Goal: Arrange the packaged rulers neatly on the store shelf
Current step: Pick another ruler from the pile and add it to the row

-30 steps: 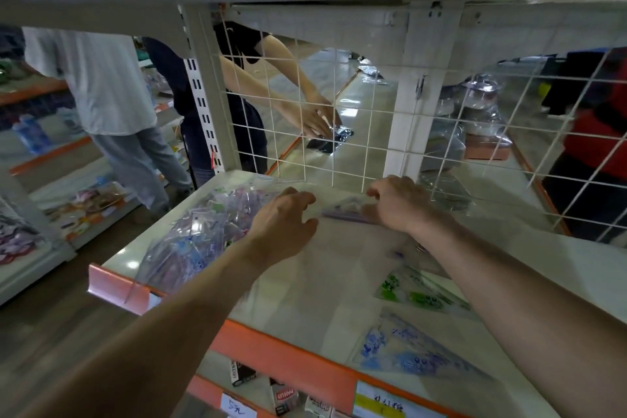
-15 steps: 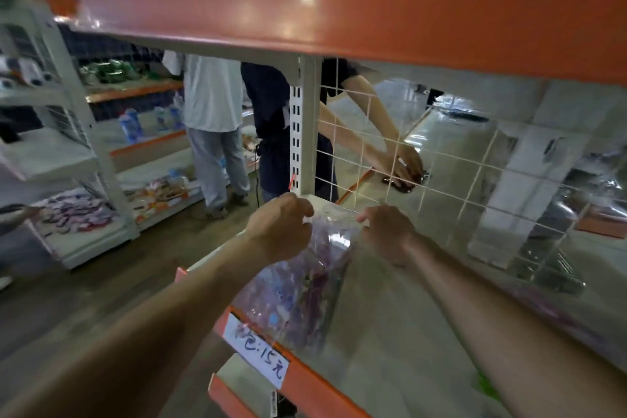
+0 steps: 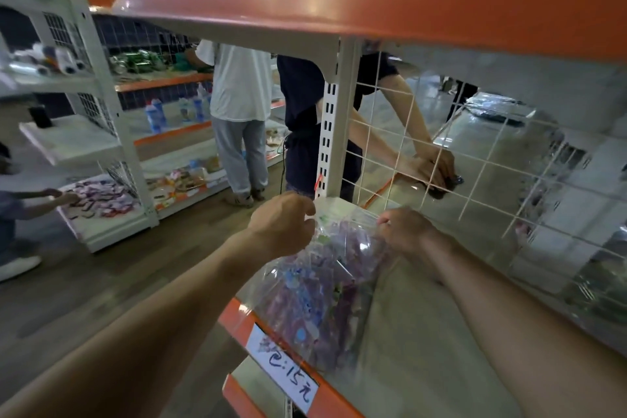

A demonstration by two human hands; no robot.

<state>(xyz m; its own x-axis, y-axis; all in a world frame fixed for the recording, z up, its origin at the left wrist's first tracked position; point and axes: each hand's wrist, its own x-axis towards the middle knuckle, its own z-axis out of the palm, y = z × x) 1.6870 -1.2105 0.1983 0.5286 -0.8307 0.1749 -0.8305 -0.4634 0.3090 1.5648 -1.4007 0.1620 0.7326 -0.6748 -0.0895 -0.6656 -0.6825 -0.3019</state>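
Hands, left (image 3: pixel 283 226) and right (image 3: pixel 405 231), each grip pinching the ruler packets (image 3: pixel 319 292).

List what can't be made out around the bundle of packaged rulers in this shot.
Head view:
- packaged rulers: count and print blurred by glossy wrap.
- price label: first character smeared, partly under the wrap.
- shelf: right end cut off by the frame edge.

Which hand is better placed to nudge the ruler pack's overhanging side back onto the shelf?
Probably the left. Both hands pinch the top of the packaged rulers, but the left hand sits on the aisle side, nearest where the pack laps over the orange shelf edge; the right hand is further in.
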